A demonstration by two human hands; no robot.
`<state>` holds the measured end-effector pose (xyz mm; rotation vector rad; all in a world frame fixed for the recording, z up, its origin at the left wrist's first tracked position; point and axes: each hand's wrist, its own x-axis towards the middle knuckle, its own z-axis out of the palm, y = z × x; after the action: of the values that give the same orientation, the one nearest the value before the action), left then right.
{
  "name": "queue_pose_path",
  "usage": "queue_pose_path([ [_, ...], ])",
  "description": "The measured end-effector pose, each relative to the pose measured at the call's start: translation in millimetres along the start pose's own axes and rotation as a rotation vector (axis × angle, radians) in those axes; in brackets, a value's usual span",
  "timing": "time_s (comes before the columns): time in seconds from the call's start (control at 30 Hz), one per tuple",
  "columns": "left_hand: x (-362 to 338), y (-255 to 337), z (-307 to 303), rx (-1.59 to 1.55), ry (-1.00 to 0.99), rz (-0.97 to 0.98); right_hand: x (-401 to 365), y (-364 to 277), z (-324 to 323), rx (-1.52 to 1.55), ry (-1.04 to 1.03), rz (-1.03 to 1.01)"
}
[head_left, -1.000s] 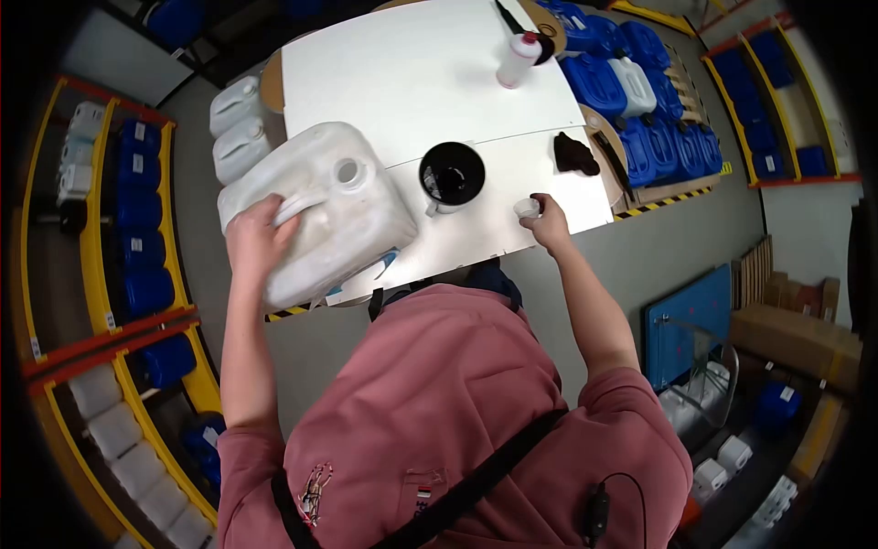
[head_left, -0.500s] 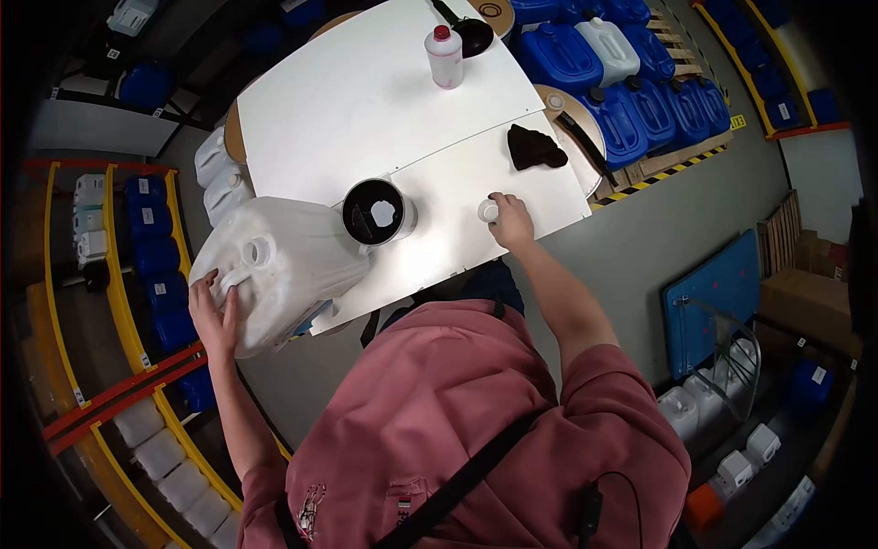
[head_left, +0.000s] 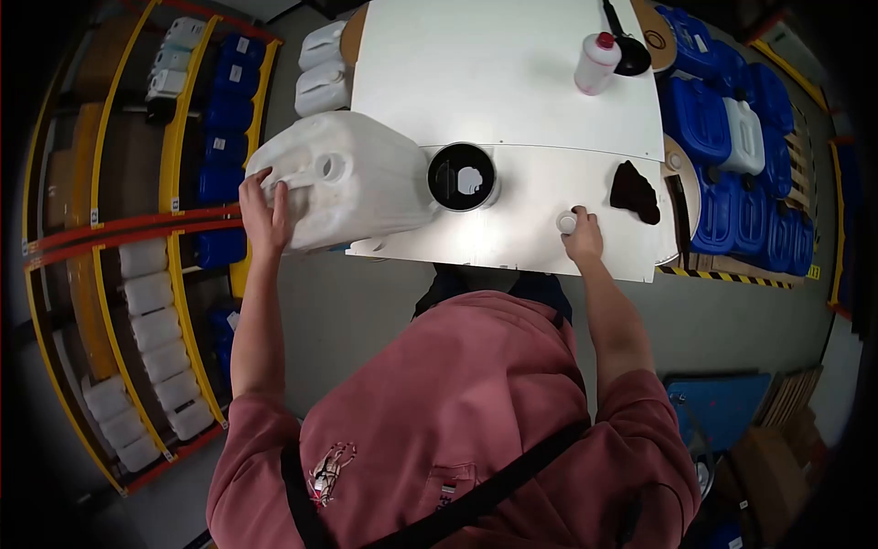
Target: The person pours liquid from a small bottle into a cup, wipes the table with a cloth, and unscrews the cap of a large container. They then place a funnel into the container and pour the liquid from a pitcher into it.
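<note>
My left hand (head_left: 266, 212) is wrapped round the handle of a large translucent white canister (head_left: 366, 178), whose uncapped neck faces up toward me. The canister lies tilted at the left end of the white table (head_left: 430, 73). Just right of it stands a round black-lined container (head_left: 462, 177) with something white inside. Near the table's front edge, my right hand (head_left: 583, 235) holds a small white cap (head_left: 566, 222) between its fingers. A dark crumpled cloth (head_left: 634, 192) lies to the right of that hand.
A bottle with a red cap (head_left: 596, 64) and a black funnel-like item (head_left: 631, 55) are at the back right. Blue canisters (head_left: 698, 119) stand beyond the right side. Shelves with canisters (head_left: 224, 146) line the left.
The head view has turned, so the table and everything on it appear shifted right and rotated. Both hands keep their holds on the canister and the cap.
</note>
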<state>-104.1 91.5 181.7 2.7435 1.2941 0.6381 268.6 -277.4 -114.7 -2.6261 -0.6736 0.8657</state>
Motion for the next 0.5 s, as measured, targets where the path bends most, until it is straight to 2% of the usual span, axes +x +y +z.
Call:
queue_pose_path([
  [0.13,-3.5,-14.4,3.1,-0.019,0.027,-0.001,2.4,-4.0,2.6,-0.089,-0.015,0.082],
  [0.27,-4.3,-18.7,4.0,-0.05,0.076,0.078,-13.1,-33.5,-5.4,-0.084,0.187,0.115],
  [0.3,-5.0,-15.6,2.5,-0.081,0.08,0.07,-19.7,-39.7,-4.2,-0.112,0.326,0.009],
  [0.33,-5.7,-14.0,1.5,-0.112,0.084,0.062,-22.8,-45.9,-5.6,-0.122,0.329,0.011],
  [0.4,-4.5,-16.8,3.8,-0.129,0.104,0.061,-29.0,-73.9,-24.5,0.2,0.246,-0.045],
  [0.5,-5.5,-19.2,5.8,-0.144,0.15,0.083,-28.1,-110.6,-35.0,0.419,0.346,-0.194],
])
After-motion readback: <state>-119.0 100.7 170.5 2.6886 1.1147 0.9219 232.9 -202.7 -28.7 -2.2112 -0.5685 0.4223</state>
